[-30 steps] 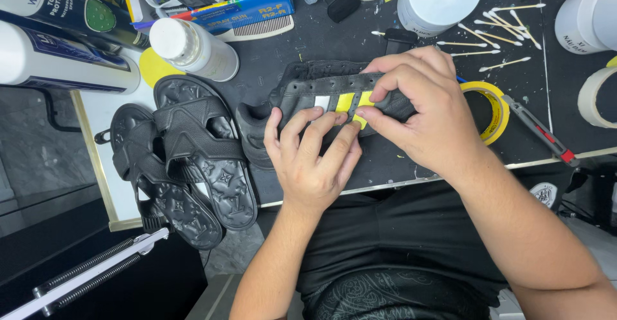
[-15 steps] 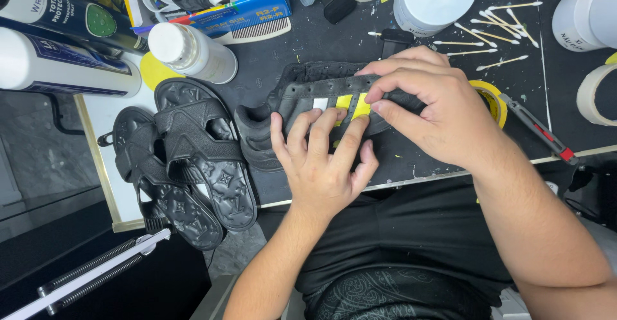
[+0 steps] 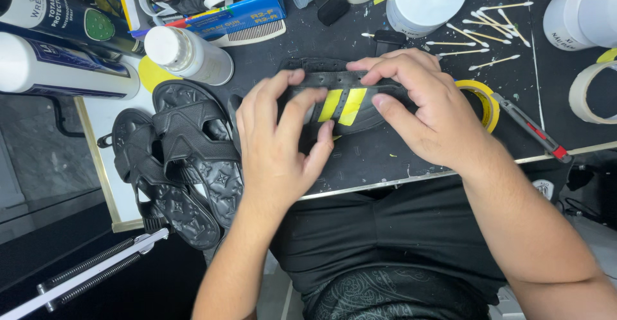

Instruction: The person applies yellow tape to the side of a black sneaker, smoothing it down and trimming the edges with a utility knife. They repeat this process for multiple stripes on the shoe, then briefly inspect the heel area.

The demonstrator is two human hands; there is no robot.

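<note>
black shoe (image 3: 350, 104) mostly hidden under hands

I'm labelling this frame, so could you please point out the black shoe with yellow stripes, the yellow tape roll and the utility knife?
black shoe with yellow stripes (image 3: 347, 104), head view, on its yellow stripes.
yellow tape roll (image 3: 486, 101), head view, on its visible rim.
utility knife (image 3: 530, 127), head view, mid-handle.
</note>
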